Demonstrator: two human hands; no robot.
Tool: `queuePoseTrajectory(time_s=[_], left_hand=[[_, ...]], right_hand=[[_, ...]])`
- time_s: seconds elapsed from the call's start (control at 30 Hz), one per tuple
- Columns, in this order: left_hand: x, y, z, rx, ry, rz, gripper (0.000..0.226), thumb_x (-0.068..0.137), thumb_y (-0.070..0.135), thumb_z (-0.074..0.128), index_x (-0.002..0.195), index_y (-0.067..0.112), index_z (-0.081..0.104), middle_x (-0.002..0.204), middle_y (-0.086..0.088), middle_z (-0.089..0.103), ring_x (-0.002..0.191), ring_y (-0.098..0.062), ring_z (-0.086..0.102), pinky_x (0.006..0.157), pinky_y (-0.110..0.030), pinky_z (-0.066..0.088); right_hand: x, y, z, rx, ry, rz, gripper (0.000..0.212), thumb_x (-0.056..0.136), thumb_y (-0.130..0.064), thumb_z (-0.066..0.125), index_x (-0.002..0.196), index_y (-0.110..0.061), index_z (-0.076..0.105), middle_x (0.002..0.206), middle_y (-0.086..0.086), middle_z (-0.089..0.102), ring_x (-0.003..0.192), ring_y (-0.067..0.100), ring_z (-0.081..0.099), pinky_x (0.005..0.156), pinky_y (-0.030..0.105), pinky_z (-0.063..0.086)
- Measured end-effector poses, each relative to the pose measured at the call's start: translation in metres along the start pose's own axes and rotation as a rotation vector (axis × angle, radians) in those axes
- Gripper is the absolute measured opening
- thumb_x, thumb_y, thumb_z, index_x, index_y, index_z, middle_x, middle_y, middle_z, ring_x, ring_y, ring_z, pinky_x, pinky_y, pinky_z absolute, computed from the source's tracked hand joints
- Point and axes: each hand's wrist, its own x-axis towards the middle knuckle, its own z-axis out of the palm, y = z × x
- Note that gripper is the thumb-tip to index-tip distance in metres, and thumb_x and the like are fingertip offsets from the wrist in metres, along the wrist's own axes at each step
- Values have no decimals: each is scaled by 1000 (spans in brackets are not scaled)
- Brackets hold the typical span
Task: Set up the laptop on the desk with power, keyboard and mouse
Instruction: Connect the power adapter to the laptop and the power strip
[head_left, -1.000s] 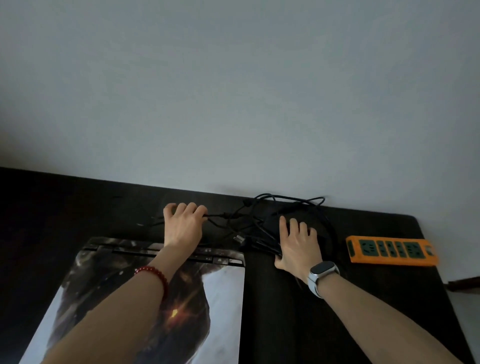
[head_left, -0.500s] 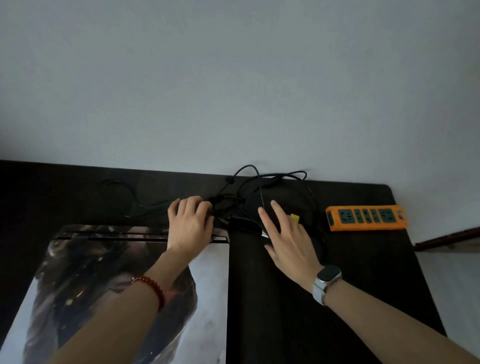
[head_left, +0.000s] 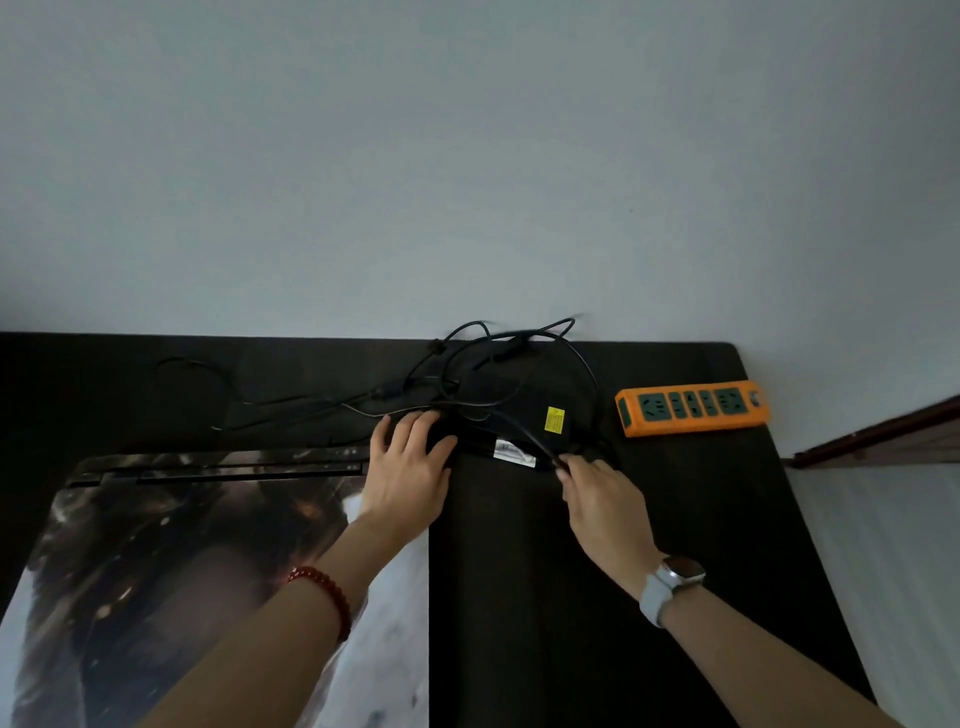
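A closed laptop (head_left: 171, 540) with a dark printed lid lies at the left of the black desk (head_left: 545, 597). Behind its right corner sits a black power brick (head_left: 519, 426) with a yellow sticker, under a tangle of black cables (head_left: 493, 364). My left hand (head_left: 410, 467) rests on the laptop's back right corner, its fingers curled over the left end of the brick. My right hand (head_left: 602, 493) pinches a black cable at the brick's right end. An orange power strip (head_left: 691, 408) lies to the right, apart from both hands.
A pale wall runs right behind the desk's back edge. The desk's right edge lies just beyond the orange strip, with a light floor and a dark wooden ledge (head_left: 883, 431) past it. A thin cable (head_left: 218, 384) loops over the desk at back left.
My right hand has drawn back off the brick to its right end and closed on a cable. The brick with its yellow sticker now shows. The left hand has barely shifted.
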Motion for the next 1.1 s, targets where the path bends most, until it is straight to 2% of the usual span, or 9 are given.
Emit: queuePoseTrajectory(time_s=[0.17, 0.33, 0.4, 0.5, 0.67, 0.83, 0.9, 1.0, 1.1], left_hand=[[8, 7, -2, 92, -51, 2, 44, 57, 24, 83, 98, 14, 71, 109, -13, 65, 101, -35, 60, 91, -58, 44], [19, 14, -2, 153, -65, 3, 27, 60, 21, 82, 86, 18, 72, 97, -5, 68, 96, -29, 62, 87, -48, 49], [21, 16, -1, 153, -45, 39, 24, 63, 19, 80, 85, 19, 72, 95, -3, 67, 96, -27, 62, 88, -47, 48], [22, 19, -5, 105, 60, 107, 24, 62, 16, 81, 84, 16, 70, 93, -4, 67, 94, -28, 63, 87, -48, 48], [29, 15, -21, -77, 210, 81, 18, 76, 7, 71, 93, 10, 66, 100, -9, 65, 101, -35, 59, 91, -49, 42], [37, 14, -43, -174, 287, 82, 12, 86, 13, 55, 93, 12, 65, 96, -6, 63, 96, -30, 59, 99, -51, 36], [41, 15, -50, -227, 272, 52, 21, 90, 19, 45, 93, 12, 64, 94, -5, 62, 91, -29, 58, 94, -48, 38], [49, 18, -58, -417, 180, -113, 19, 95, 18, 43, 99, 12, 62, 99, -5, 58, 93, -28, 51, 90, -39, 31], [63, 24, -66, -615, 96, -263, 22, 98, 19, 38, 105, 13, 58, 108, -4, 53, 102, -24, 47, 90, -33, 24]], right_hand=[[37, 15, -29, 574, 140, 230, 25, 97, -16, 38, 116, -10, 55, 67, -6, 52, 61, 5, 52, 61, 10, 44], [69, 34, -37, 783, 279, 433, 24, 95, -23, 46, 108, -10, 62, 75, -8, 53, 74, 9, 51, 72, 23, 42], [78, 35, -37, 834, 295, 424, 21, 94, -22, 48, 103, -13, 65, 72, -12, 55, 66, -4, 50, 65, 15, 41], [93, 34, -38, 879, 298, 388, 21, 93, -18, 47, 100, -16, 66, 64, -18, 48, 60, -4, 44, 59, 15, 34], [125, 35, -54, 805, 276, 244, 21, 94, -13, 46, 100, -13, 66, 78, -15, 54, 74, -3, 50, 70, 13, 39], [142, 48, -58, 454, 113, 131, 24, 93, -24, 49, 102, -14, 69, 87, 10, 58, 87, 24, 50, 76, 33, 41], [139, 50, -57, 340, 39, 129, 26, 94, -27, 49, 104, -14, 68, 90, 15, 67, 85, 27, 58, 76, 40, 49], [130, 48, -58, 341, 29, 142, 27, 92, -26, 52, 108, -12, 67, 94, 10, 71, 86, 25, 64, 75, 35, 51], [114, 51, -62, 430, 93, 213, 34, 91, -20, 54, 124, -12, 57, 114, 8, 66, 102, 22, 62, 91, 32, 49]])
